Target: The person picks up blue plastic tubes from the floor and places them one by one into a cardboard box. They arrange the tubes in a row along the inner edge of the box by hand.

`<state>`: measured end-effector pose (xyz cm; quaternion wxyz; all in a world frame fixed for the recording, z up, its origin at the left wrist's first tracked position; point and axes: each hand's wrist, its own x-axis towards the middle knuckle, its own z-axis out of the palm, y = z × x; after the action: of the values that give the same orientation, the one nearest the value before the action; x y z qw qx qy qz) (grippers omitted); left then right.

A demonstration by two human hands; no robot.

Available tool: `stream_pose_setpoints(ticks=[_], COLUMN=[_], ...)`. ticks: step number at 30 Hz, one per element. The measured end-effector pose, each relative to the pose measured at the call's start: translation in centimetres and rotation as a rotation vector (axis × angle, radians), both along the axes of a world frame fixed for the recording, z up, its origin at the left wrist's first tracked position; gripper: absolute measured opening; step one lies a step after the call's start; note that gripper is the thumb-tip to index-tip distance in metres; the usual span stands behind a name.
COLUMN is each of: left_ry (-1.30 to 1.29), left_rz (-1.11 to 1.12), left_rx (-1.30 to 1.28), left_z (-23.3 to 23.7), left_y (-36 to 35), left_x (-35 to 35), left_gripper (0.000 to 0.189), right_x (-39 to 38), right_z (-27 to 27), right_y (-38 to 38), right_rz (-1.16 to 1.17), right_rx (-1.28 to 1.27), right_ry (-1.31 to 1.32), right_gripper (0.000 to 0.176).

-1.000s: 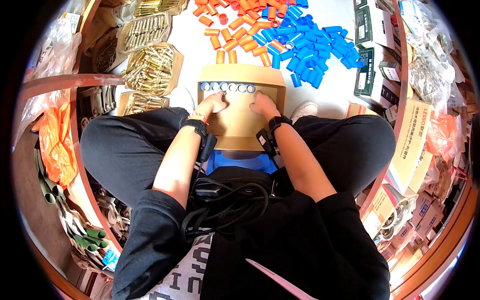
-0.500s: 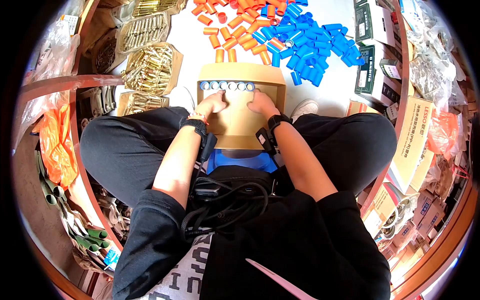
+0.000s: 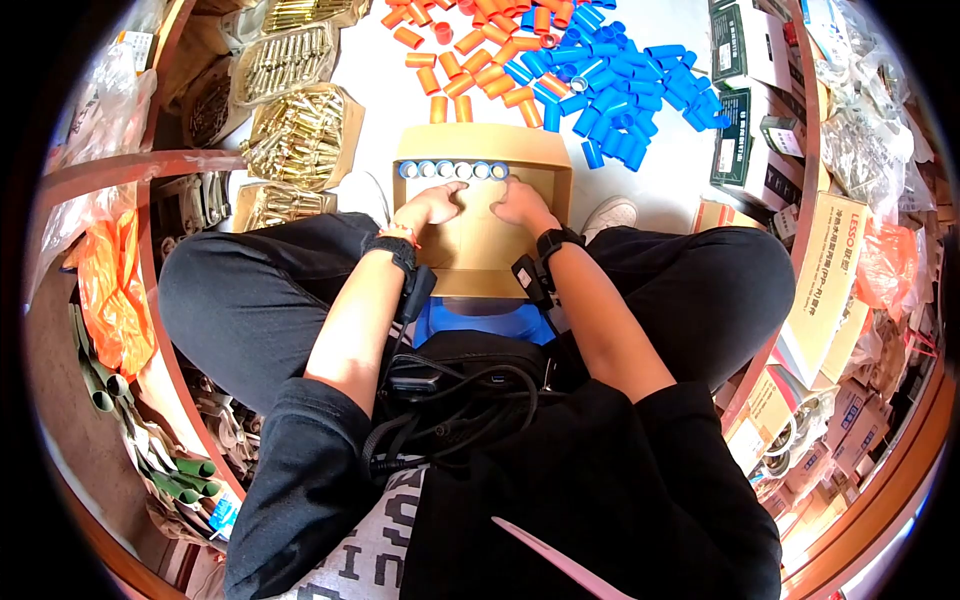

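Note:
An open cardboard box stands between my legs, with a row of several blue-rimmed tubes along its far inner wall. My left hand is inside the box, just below the row, its fingertips near the middle tubes. My right hand is at the right end of the row, its fingertips by the last tube. What either hand's fingers touch is too small to tell. Beyond the box lie loose orange tubes and a pile of blue tubes.
Opened boxes of brass-coloured fittings stand at the left. Dark green and white boxes line the right side, above a LESSO carton. Red-brown shelf rails run along both sides. A blue seat edge shows under the box.
My left hand has shifted slightly right along the row of tubes. My right hand has barely moved, and the box and its tubes look almost the same.

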<state>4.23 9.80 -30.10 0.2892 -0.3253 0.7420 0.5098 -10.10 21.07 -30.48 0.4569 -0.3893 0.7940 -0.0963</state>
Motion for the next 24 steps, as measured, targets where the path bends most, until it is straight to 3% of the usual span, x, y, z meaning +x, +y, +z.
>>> stream_pose_setpoints(ticks=[3, 11, 24], left_ry=[0.017, 0.06, 0.061], left_rz=[-0.023, -0.002, 0.011], left_rx=[-0.103, -0.045, -0.084], left_z=[0.1, -2.2, -0.3], left_y=[0.3, -0.1, 0.3], left_x=[-0.2, 0.0, -0.4], left_gripper=[0.056, 0.056, 0.054], right_x=[0.0, -0.1, 0.0], right_z=[-0.1, 0.1, -0.2], right_y=[0.3, 0.2, 0.2], right_rz=[-0.006, 0.041, 0.038], right_rx=[-0.02, 0.067, 0.033], right_ry=[-0.016, 0.029, 0.042], right_gripper=[0.048, 0.049, 0.051])
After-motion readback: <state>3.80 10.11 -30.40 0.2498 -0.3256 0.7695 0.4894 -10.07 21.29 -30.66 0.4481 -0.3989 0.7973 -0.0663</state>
